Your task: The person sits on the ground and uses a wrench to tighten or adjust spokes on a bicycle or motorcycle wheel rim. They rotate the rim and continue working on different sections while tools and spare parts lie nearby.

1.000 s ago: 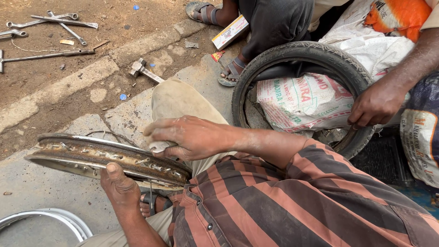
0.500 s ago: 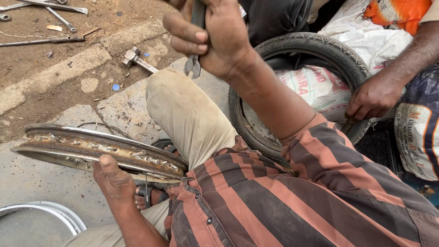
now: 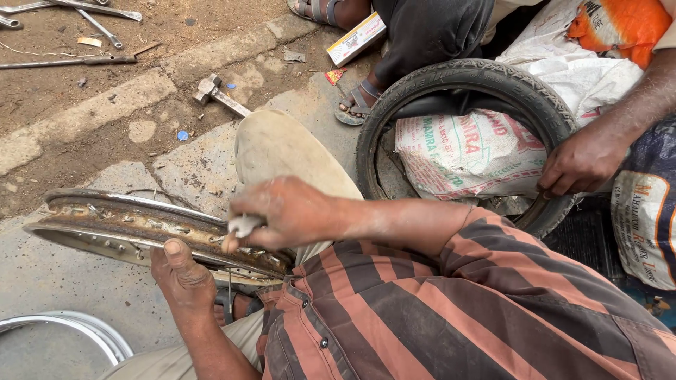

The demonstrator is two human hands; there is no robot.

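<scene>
The left hand [image 3: 184, 278] is gripping the edge of the rusty wheel rim [image 3: 134, 225]. The right hand [image 3: 282, 211] is pinching a small metal tool [image 3: 243, 225] just above the rim. Another person's hand [image 3: 581, 163] is touching a tire [image 3: 465, 77], well apart from the rim.

The rim [image 3: 134, 229] is rusty brown with dull silver edges, and the shirt [image 3: 451, 317] is striped in salmon and dark brown. The tyre [image 3: 486, 77] is black, the sack [image 3: 458, 151] inside it white with red print. The trousers [image 3: 282, 148] are khaki.
</scene>
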